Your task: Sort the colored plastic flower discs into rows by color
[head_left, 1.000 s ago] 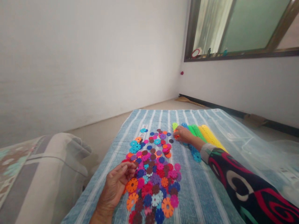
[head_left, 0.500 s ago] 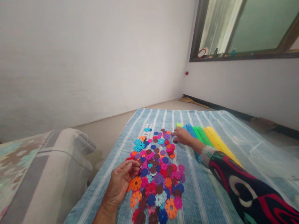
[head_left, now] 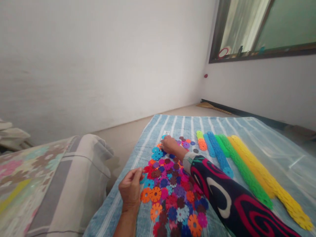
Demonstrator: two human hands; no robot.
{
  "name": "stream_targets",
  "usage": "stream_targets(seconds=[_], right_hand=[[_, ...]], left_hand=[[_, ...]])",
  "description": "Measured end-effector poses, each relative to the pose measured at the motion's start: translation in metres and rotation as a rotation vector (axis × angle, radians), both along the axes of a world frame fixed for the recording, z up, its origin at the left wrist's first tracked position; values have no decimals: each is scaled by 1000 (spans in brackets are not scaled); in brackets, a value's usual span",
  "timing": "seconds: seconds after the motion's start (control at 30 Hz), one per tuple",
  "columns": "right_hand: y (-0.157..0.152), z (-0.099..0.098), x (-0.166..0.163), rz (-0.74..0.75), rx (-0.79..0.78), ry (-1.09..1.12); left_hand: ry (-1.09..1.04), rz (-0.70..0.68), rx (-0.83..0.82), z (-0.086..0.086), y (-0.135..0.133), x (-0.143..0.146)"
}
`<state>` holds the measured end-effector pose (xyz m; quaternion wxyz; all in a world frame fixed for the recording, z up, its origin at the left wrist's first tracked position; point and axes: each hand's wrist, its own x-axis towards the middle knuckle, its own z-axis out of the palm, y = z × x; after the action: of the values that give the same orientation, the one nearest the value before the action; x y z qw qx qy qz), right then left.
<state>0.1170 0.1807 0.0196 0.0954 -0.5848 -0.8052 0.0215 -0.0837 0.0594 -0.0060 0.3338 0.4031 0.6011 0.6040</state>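
Observation:
A pile of colourful flower-shaped plastic discs spreads over a blue striped cloth. At the pile's left edge is my left hand, its thumb and fingers pressed together; what they hold, if anything, is hard to make out beside the light blue discs. My right hand reaches over the far left of the pile, fingers bent down by an orange disc and blue discs. Its fingertips are partly hidden. Right of the pile lies a short row of yellow-green discs and orange discs.
Long overlapping rows of blue discs, green discs and yellow discs lie to the right. A clear plastic sheet or bag is beyond them. A cloth-covered piece of furniture stands on the left.
My right hand has moved left, from the short row to the pile's far left. Orange discs now show beside the yellow-green ones. My left hand's fingers have closed together. The view has shifted left.

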Motion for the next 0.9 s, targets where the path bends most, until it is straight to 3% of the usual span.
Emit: stream_targets(seconds=[0.2,0.47,0.6,0.73,0.9], right_hand=[[5,-6,-20,-60,-34,20],[-4,9,-10,-119,-30,85],[-16,21,31,-168,-44,119],[-34,31,99,-224,-38,114],[-57,29,169,-325,-54,81]], left_hand=[[40,65,-1,-3,3,-1],[46,58,-26,-4,8,0],[79,49,-33,0,8,1],[84,37,-44,2,10,2],[91,25,-46,-3,14,0]])
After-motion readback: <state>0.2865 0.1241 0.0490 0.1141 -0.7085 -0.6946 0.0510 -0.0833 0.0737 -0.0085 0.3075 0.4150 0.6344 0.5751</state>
